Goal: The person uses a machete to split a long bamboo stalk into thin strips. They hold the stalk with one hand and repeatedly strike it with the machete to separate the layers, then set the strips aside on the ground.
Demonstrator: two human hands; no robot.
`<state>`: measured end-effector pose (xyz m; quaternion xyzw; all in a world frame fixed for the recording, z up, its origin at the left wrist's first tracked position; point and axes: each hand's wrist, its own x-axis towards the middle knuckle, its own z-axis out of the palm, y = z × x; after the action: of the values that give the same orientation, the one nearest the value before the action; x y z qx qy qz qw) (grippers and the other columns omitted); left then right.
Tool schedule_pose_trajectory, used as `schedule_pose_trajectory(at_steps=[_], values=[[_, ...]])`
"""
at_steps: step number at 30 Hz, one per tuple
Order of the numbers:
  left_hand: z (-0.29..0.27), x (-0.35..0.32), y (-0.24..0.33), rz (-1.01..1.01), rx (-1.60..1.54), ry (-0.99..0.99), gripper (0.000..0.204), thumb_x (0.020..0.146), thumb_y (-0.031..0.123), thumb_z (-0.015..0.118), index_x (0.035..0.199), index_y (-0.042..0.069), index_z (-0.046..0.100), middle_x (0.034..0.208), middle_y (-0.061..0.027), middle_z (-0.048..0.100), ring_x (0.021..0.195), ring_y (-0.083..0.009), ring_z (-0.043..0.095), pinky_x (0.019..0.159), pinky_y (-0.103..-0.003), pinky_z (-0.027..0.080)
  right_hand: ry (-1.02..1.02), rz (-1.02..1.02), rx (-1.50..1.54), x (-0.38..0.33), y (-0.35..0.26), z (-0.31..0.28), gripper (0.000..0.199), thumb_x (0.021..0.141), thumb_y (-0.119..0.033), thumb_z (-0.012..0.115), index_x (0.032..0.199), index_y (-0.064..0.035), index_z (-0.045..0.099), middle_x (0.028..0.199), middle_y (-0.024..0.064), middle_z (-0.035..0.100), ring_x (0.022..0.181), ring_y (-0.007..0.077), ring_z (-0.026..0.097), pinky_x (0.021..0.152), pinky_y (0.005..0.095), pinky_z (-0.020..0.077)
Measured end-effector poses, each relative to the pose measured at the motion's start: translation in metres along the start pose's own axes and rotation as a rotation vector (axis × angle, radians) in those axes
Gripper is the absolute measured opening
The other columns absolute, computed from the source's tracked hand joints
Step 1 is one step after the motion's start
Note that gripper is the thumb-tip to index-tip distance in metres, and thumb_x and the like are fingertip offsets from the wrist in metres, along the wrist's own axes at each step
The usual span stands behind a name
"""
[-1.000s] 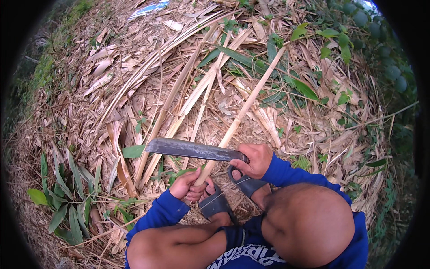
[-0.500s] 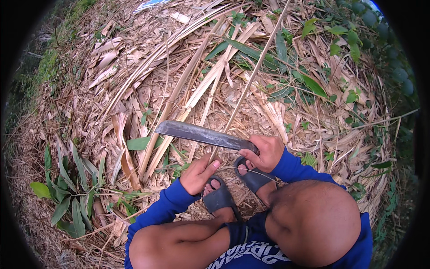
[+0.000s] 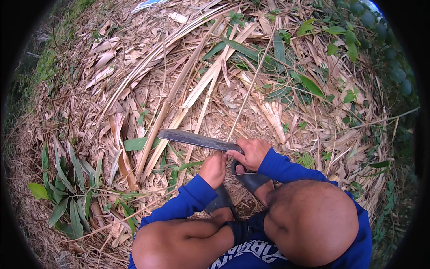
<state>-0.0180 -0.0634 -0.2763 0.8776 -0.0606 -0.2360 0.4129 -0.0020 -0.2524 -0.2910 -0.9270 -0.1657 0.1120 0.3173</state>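
A machete (image 3: 199, 140) with a dark, worn blade lies crosswise in front of me, its tip to the left. My right hand (image 3: 251, 154) is closed round its handle end, thumb pressed toward the left hand. Just below the blade, my left hand (image 3: 213, 169) is pinched on a long thin bamboo strip (image 3: 252, 85). That strip passes by the blade near the right hand and slants away to the far right. Both hands are close together, and the strip's near end is hidden by the fingers.
Split bamboo pieces (image 3: 197, 96) and dry husks cover the ground ahead. Leafy cut stems (image 3: 74, 197) lie at the left, green leaves (image 3: 309, 85) at the far right. My sandalled feet (image 3: 253, 181) and bent knees (image 3: 313, 219) are close below the hands.
My left hand has moved up and right, close to the right hand. The machete has shifted slightly down, and the strip's far end has dropped lower.
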Motion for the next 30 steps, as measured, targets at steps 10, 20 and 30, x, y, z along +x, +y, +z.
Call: schedule_pose_trajectory(at_steps=[10,20,30], values=[[0.004,-0.005,-0.010,0.046,-0.015,0.068,0.027,0.100,0.016,0.047,0.086,-0.004,0.057,0.062,-0.0224,0.057,0.061,-0.0385,0.062,0.057,-0.044,0.046,0.090,-0.060,-0.164,-0.001,0.005,0.000,0.052,0.087,-0.058,0.059,0.081,-0.0064,0.058,0.070,0.0149,0.066,0.062,0.0358,0.066,0.052,0.0469,0.0513],[-0.023,-0.021,-0.016,-0.083,-0.066,-0.022,0.030,0.101,0.021,0.047,0.084,-0.002,0.057,0.062,-0.0205,0.055,0.059,-0.0345,0.058,0.058,-0.042,0.043,0.090,0.112,-0.211,0.021,0.056,-0.034,0.054,0.090,-0.059,0.054,0.086,-0.0055,0.061,0.070,0.0184,0.067,0.062,0.0395,0.066,0.054,0.0512,0.0524],[-0.026,-0.042,-0.024,-0.081,-0.025,-0.035,0.029,0.102,0.020,0.046,0.086,-0.002,0.054,0.060,-0.0171,0.056,0.054,-0.0314,0.061,0.051,-0.040,0.044,-0.002,0.124,-0.230,0.037,0.054,-0.030,0.060,0.091,-0.063,0.049,0.089,-0.0051,0.061,0.069,0.0211,0.066,0.070,0.0397,0.068,0.063,0.0510,0.0544]])
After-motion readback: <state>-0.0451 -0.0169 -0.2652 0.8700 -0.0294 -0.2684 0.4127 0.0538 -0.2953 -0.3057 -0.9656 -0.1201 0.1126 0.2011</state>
